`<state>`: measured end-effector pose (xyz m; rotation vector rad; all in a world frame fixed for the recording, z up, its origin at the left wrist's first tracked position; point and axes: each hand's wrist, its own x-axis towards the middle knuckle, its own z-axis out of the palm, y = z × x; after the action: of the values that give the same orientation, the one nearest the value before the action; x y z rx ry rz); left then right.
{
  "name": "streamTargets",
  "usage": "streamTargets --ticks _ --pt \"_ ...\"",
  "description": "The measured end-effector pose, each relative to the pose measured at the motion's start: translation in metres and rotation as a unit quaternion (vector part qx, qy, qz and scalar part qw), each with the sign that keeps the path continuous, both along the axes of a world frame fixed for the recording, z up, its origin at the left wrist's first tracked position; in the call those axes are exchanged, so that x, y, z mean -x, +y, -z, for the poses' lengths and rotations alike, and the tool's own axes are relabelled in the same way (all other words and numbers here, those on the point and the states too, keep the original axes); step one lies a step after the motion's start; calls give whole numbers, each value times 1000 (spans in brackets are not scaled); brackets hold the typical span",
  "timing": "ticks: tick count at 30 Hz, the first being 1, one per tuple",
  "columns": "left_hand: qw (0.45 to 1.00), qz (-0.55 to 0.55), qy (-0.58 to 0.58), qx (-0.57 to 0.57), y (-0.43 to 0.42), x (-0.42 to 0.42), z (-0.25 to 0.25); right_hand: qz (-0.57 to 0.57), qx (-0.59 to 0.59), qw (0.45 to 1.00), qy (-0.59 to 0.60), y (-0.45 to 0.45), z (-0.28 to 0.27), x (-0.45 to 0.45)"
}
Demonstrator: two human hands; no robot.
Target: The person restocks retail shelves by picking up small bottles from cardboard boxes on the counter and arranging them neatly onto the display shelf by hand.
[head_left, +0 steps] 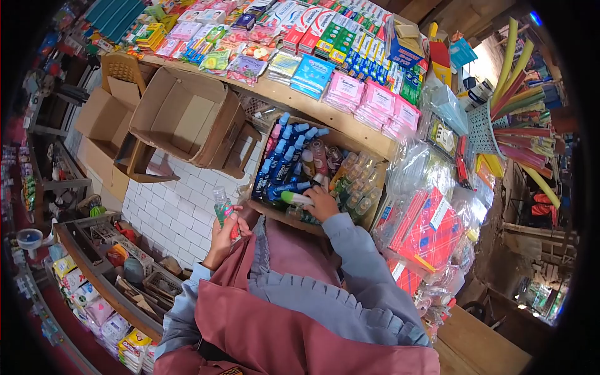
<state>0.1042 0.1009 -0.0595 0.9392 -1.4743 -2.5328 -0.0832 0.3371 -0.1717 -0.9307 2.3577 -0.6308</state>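
Note:
My left hand (222, 240) is closed around a small clear bottle (221, 205) with a green and red label, held upright left of the box. Over the near side of an open cardboard box (369, 150), my right hand (323, 205) has its fingers on a white bottle with a green cap (300, 199). That bottle lies tilted among the others. Blue spray bottles (284, 159) fill the box's left part. Several clear bottles with pale caps (357, 181) stand on its right, and pinkish bottles (319, 156) are between them.
Behind the box, a wooden counter (300, 87) carries rows of soap, toothpaste boxes and pink packets (378, 97). An open, empty-looking carton (181, 115) stands to the left above white tiles (162, 215). Plastic-wrapped goods (425, 225) crowd the right side. A shelf (94, 269) curves along the lower left.

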Motion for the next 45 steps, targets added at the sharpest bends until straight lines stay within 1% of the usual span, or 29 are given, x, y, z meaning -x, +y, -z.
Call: streamTargets --ticks 2,6,7,10,12,14,15,18,19,21,23,24,26,28,29,30,31,34,35,37,38,40,41,42,43,44,45 --pt "1000 -7 15 -7 -4 -4 3 111 63 992 18 13 8 -5" --pt "999 -26 25 -26 -5 -9 5 302 152 940 41 24 -8 5" --pt "999 -20 23 -15 -6 -10 3 320 121 938 59 23 -9 8" --pt "999 -23 20 11 -8 -14 -3 161 116 958 205 3 -30 20" --pt "999 -42 22 17 -6 -19 -5 53 84 970 222 -17 -29 22" --pt "997 -69 12 9 -2 -28 -9 -45 75 972 217 -37 -9 23" --pt "996 -85 7 6 -2 -33 -10 -63 32 976 208 -45 5 24" --pt "992 -125 14 -3 2 -61 -4 -93 -154 976 126 -66 16 25" --pt "990 -138 17 -2 2 -70 -4 -86 -151 976 133 -67 24 25" --pt "985 -170 18 -10 2 -89 -1 -98 -124 986 46 -62 36 31" --pt "979 -203 22 -20 -1 -106 1 -91 -80 992 -21 -57 31 38" --pt "975 -221 25 -24 -4 -114 1 -94 -60 994 0 -56 21 44" --pt "969 -245 27 -28 -9 -130 0 -95 -17 995 39 -58 -7 57" --pt "967 -252 27 -27 -20 -144 -5 -102 -38 994 -20 -76 -61 69" --pt "972 -231 37 -29 -28 -150 -9 -63 -26 990 -125 -93 -92 67" --pt "976 -210 46 -29 -38 -158 -15 -25 -14 973 -231 -112 -125 61" --pt "980 -191 54 -27 -48 -168 -22 11 -2 942 -335 -133 -154 53" --pt "973 -155 153 72 -83 -187 -50 -132 46 931 -337 -208 -214 0" --pt "975 -118 169 82 -98 -201 -54 -207 60 924 -314 -238 -227 -25" --pt "973 -100 173 120 -122 -230 -80 -355 89 892 -266 -301 -250 -90" --pt "971 -94 173 138 -134 -251 -91 -355 47 876 -322 -331 -265 -130" --pt "973 -71 182 124 -161 -305 -102 -472 64 823 -311 -391 -272 -204" --pt "979 -51 169 104 -175 -337 -114 -521 58 807 -272 -420 -279 -239" --pt "980 -70 158 98 -181 -363 -124 -569 51 786 -237 -444 -285 -274" --pt "981 -89 147 92 -186 -390 -134 -595 21 763 -251 -468 -294 -308" --pt "981 -108 136 86 -192 -416 -144 -613 25 741 -273 -490 -292 -339" --pt "983 -129 105 75 -195 -442 -144 -629 28 718 -298 -509 -292 -368"
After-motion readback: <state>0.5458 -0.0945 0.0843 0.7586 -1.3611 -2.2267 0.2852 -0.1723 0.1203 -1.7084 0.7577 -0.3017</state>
